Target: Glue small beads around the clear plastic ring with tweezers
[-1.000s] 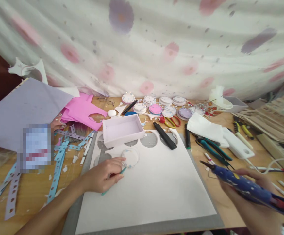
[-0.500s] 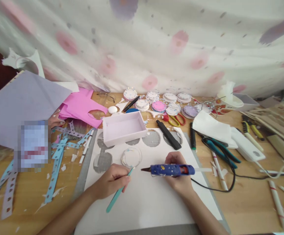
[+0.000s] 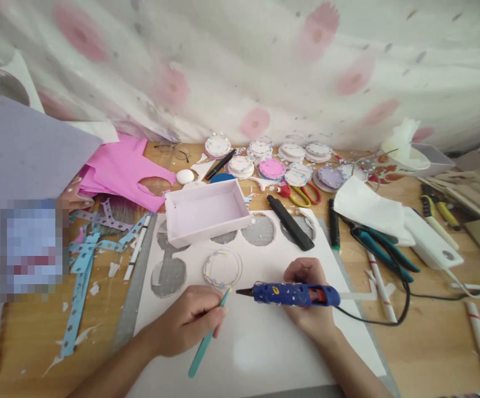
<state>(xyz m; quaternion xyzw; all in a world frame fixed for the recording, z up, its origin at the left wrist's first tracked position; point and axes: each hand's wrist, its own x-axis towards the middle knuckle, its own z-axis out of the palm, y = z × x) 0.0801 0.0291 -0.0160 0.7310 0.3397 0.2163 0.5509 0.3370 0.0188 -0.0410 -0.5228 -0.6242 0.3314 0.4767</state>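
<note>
Pinched in my left hand (image 3: 194, 320) is a pair of teal tweezers (image 3: 202, 354). A tiny pale piece seems to sit at their tip, too small to name. My right hand (image 3: 310, 318) grips a blue hot glue gun (image 3: 281, 294) with a glue stick (image 3: 358, 296) in its back end. The dark nozzle points left, close to the tweezers' tip. Just beyond both tools lies a round white disc (image 3: 222, 268) with a thin beaded-looking ring around it, on a white sheet (image 3: 264, 342) with round cut-outs.
A pale lilac box (image 3: 209, 213) and a black cutter-like tool (image 3: 290, 224) lie beyond the disc. Several decorated discs (image 3: 272, 168) line the back. Teal pliers (image 3: 383, 249) and the gun's cord are at right. Blue punched strips (image 3: 83, 282), pink sheets (image 3: 117, 171) and another person's hand (image 3: 70, 194) are at left.
The glue gun's nozzle and the tweezers' tip are closer together. My head view has shifted slightly. Both hands keep their holds.
</note>
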